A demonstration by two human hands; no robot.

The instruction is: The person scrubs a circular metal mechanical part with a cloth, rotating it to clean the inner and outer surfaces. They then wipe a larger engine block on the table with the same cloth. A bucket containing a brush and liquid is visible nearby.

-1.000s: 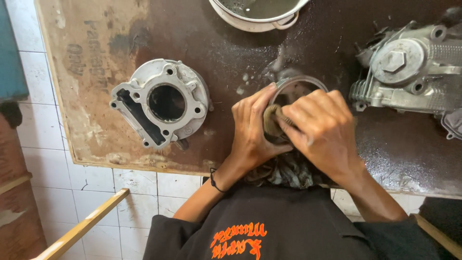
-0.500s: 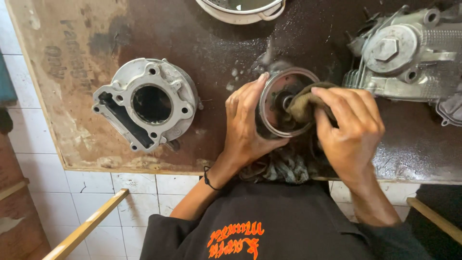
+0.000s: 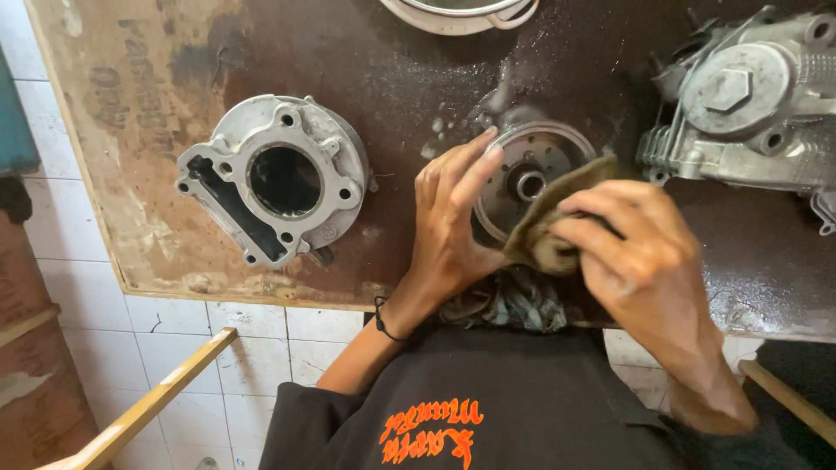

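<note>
My left hand (image 3: 453, 222) grips the left rim of a round metal drum part (image 3: 533, 170) with a centre hub and small holes, its open face up toward me. My right hand (image 3: 640, 261) pinches a brown rag (image 3: 544, 235) that lies against the drum's lower right rim. Under both hands a dark patterned cloth (image 3: 509, 300) hangs over the near edge of the wet brown tabletop (image 3: 392, 78).
A grey cylinder block (image 3: 279, 178) with a round bore lies to the left. A finned engine cover with a big hex bolt (image 3: 749, 104) sits at the right. A white basin (image 3: 461, 13) is at the far edge. White floor tiles and wooden bars lie below.
My right hand has pulled the rag out of the drum's inside down to its lower rim. The drum's hub now shows.
</note>
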